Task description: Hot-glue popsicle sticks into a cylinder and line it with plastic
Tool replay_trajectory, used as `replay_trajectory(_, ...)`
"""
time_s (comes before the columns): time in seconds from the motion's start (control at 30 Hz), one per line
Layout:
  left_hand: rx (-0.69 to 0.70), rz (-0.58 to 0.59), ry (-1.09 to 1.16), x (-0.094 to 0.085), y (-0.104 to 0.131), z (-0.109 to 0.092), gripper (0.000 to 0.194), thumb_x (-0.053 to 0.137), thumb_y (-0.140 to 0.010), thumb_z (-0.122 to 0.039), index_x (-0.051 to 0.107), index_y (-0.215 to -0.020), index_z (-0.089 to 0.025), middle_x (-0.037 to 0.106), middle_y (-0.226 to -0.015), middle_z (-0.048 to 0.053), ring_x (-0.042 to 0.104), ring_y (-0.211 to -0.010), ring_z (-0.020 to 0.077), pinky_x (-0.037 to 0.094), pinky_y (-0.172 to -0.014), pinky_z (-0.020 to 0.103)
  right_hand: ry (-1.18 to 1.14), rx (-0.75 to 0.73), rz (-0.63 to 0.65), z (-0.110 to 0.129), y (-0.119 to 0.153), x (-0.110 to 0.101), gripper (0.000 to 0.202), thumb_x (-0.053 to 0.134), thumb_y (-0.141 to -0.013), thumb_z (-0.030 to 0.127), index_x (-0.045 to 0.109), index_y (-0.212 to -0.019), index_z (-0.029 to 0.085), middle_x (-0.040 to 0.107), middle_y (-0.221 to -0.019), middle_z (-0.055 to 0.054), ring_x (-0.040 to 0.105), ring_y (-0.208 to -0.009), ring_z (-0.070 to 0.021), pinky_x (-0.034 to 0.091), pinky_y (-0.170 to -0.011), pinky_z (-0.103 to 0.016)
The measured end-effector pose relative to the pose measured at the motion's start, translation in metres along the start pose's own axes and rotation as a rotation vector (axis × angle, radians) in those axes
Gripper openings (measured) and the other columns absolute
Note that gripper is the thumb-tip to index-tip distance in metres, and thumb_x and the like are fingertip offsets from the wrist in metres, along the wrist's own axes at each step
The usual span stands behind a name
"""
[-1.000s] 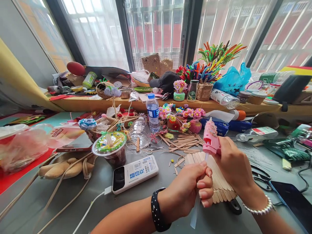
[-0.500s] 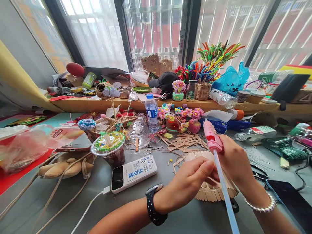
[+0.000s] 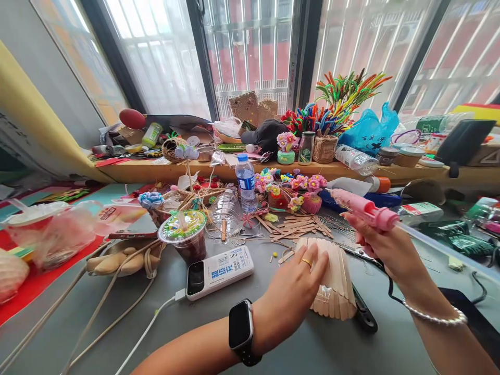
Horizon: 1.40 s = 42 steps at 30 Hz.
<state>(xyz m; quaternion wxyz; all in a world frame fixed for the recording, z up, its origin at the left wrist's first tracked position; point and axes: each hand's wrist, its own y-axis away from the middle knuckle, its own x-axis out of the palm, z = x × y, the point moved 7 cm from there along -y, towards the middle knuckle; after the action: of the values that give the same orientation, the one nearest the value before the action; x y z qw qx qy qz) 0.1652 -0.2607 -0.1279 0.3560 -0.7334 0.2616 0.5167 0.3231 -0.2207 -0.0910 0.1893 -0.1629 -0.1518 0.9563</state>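
My right hand grips a pink glue gun. Its nozzle points left, and a long translucent glue stick runs out of its back end. The gun is held up above the table, apart from the wood. My left hand, with a ring and a watch, lies over a curved piece made of wooden craft sticks. Its fingers are stretched out on the left part of that piece, and the thumb is hidden. A black-handled tool sticks out from beside the piece's right edge.
Loose craft sticks lie behind the piece. A white power bank with a cable, a lidded drink cup and a water bottle stand to the left. Crochet flowers are at the back. A dark phone lies at right.
The glue gun has swung from pointing away to pointing left, and my right hand has turned with it. My left hand has opened from its closed pose and come down onto the craft-stick piece.
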Motion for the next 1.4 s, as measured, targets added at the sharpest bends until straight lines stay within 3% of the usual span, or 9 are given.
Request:
replay_trajectory(0.1, -0.039, 0.011, -0.049, -0.004, 0.012, 0.012, 0.047, 0.03, -0.081, 0.0, 0.028, -0.127, -0.007, 0.029, -0.136, 0.021, 0.027, -0.126, 0.0258, 0.035, -0.099, 0.038, -0.262, 0.247, 0.105, -0.009, 0.002, 0.004, 0.037, 0.063, -0.062, 0.048, 0.063, -0.084, 0.019, 0.05, -0.052, 0.003, 0.042, -0.043, -0.0086, 0.029, -0.034, -0.02)
replay_trajectory(0.17, -0.089, -0.027, -0.054, -0.007, 0.021, 0.022, 0.051, 0.028, -0.08, 0.002, 0.025, -0.129, -0.01, 0.03, -0.136, 0.02, 0.03, -0.126, 0.0229, 0.038, -0.097, 0.035, -0.388, 0.347, 0.086, -0.013, 0.002, 0.001, 0.035, 0.065, -0.06, 0.046, 0.063, -0.082, 0.02, 0.054, -0.058, 0.001, 0.046, -0.047, -0.0092, 0.032, -0.034, -0.019)
replay_trajectory(0.43, -0.224, -0.099, 0.011, -0.014, 0.038, 0.054, 0.051, 0.032, -0.076, 0.001, 0.033, -0.124, -0.014, 0.04, -0.13, 0.014, 0.045, -0.114, 0.0212, 0.045, -0.09, 0.035, -0.506, 0.486, -0.015, -0.03, -0.001, -0.005, 0.032, 0.071, -0.054, 0.043, 0.061, -0.069, 0.016, 0.054, -0.049, 0.002, 0.05, -0.042, -0.0086, 0.036, -0.032, -0.017)
replay_trajectory(0.57, -0.258, -0.141, 0.062, -0.019, 0.04, 0.062, 0.056, 0.036, -0.073, -0.001, 0.029, -0.127, -0.015, 0.04, -0.129, 0.013, 0.042, -0.117, 0.0218, 0.04, -0.095, 0.039, -0.504, 0.505, -0.028, -0.034, -0.003, -0.003, 0.027, 0.071, -0.056, 0.039, 0.06, -0.066, 0.016, 0.058, -0.052, 0.001, 0.051, -0.041, -0.0083, 0.039, -0.033, -0.016)
replay_trajectory(0.73, -0.155, -0.118, 0.021, -0.017, 0.037, 0.052, 0.065, 0.042, -0.071, -0.001, 0.026, -0.131, -0.018, 0.029, -0.136, 0.014, 0.032, -0.124, 0.0248, 0.035, -0.098, 0.042, -0.532, 0.494, -0.04, -0.037, -0.006, -0.004, 0.017, 0.073, -0.053, 0.022, 0.061, -0.064, 0.017, 0.061, -0.058, 0.002, 0.055, -0.048, -0.0073, 0.047, -0.043, -0.013)
replay_trajectory(0.83, -0.064, -0.124, -0.023, -0.019, 0.034, 0.042, 0.056, 0.042, -0.074, -0.004, 0.033, -0.127, -0.019, 0.032, -0.135, 0.012, 0.032, -0.123, 0.0233, 0.035, -0.099, 0.041, -0.557, 0.499, -0.043, -0.04, -0.007, -0.005, 0.013, 0.071, -0.055, 0.018, 0.062, -0.064, 0.017, 0.062, -0.06, 0.003, 0.057, -0.05, -0.0065, 0.049, -0.051, -0.012)
replay_trajectory(1.0, 0.023, -0.166, -0.023, -0.02, 0.029, 0.031, 0.042, 0.042, -0.082, -0.012, 0.04, -0.122, -0.022, 0.04, -0.131, 0.009, 0.035, -0.121, 0.0219, 0.035, -0.099, 0.039, -0.538, 0.535, -0.04, -0.045, -0.008, -0.007, 0.018, 0.072, -0.055, 0.022, 0.065, -0.07, 0.016, 0.063, -0.059, 0.001, 0.058, -0.051, -0.0082, 0.047, -0.045, -0.012)
replay_trajectory(1.17, -0.092, -0.175, 0.191, -0.016, 0.03, 0.042, 0.039, 0.037, -0.084, -0.014, 0.042, -0.122, -0.022, 0.05, -0.122, 0.01, 0.052, -0.106, 0.0187, 0.045, -0.085, 0.032, -0.495, 0.546, -0.006, -0.047, -0.008, -0.004, 0.019, 0.072, -0.057, 0.027, 0.064, -0.069, 0.016, 0.063, -0.059, 0.0, 0.058, -0.051, -0.0097, 0.045, -0.039, -0.015)
replay_trajectory(1.4, -0.378, -0.224, 0.492, -0.011, 0.038, 0.08, 0.032, 0.033, -0.083, -0.014, 0.053, -0.107, -0.021, 0.063, -0.1, 0.003, 0.058, -0.088, 0.0146, 0.044, -0.079, 0.026, -0.446, 0.515, 0.026, -0.045, -0.009, -0.003, 0.018, 0.07, -0.058, 0.029, 0.062, -0.069, 0.016, 0.064, -0.064, -0.001, 0.059, -0.057, -0.012, 0.046, -0.043, -0.018)
